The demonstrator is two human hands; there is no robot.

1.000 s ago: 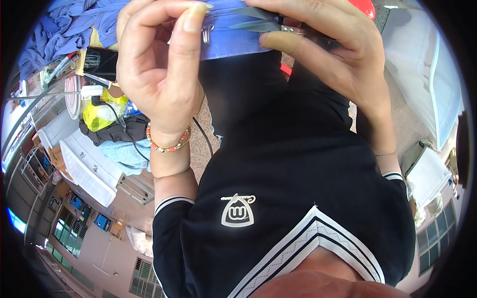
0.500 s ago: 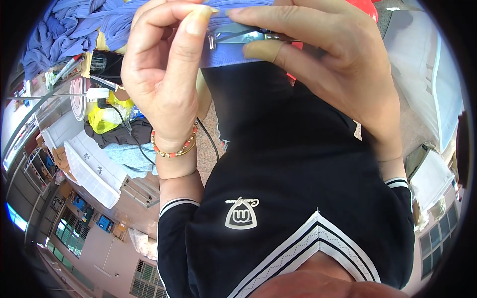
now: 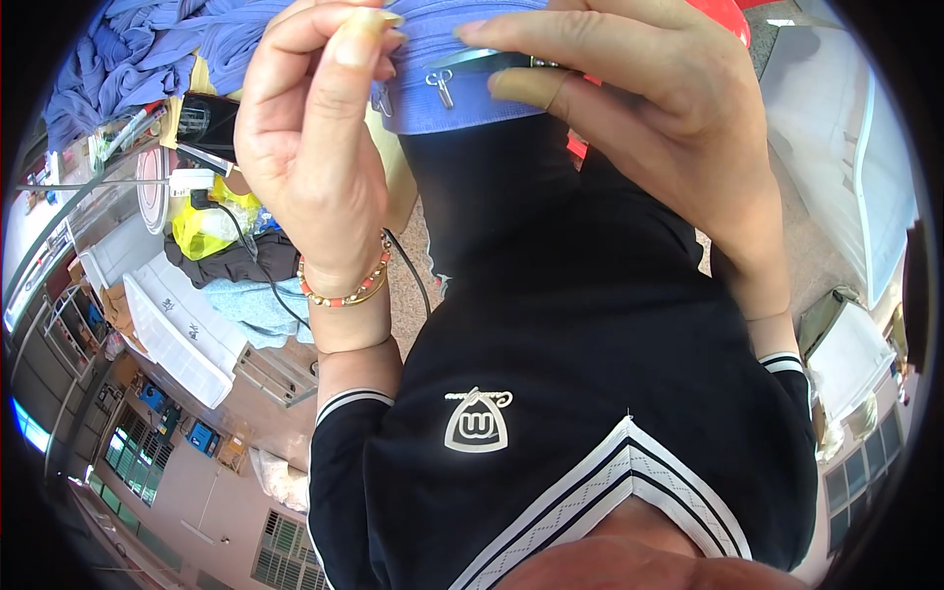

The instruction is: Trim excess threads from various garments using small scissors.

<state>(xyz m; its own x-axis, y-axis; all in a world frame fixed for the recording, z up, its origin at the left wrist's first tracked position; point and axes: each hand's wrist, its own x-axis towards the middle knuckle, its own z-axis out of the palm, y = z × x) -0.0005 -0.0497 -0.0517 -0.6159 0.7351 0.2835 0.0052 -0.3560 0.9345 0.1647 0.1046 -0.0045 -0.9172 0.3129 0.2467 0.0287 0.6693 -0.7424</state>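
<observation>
My left hand (image 3: 315,147) and my right hand (image 3: 639,128) are both raised close to the camera, pinching a piece of periwinkle-blue fabric (image 3: 462,93) between thumbs and fingers. A small metal zipper pull (image 3: 442,87) hangs on the cloth between the two hands. A beaded bracelet (image 3: 344,290) circles my left wrist. Below the hands my dark navy shirt (image 3: 551,393) with white trim fills the middle of the view.
A heap of blue cloth (image 3: 147,49) lies at the upper left. Below it are a yellow bag (image 3: 202,226), dark and light-blue garments (image 3: 246,285), a cable (image 3: 265,285) and white trays (image 3: 182,334). A white surface (image 3: 846,147) runs along the right.
The blue fabric has come closer and shifted in my fingers, so the zipper pull now shows between both hands. My hands stay raised in about the same place.
</observation>
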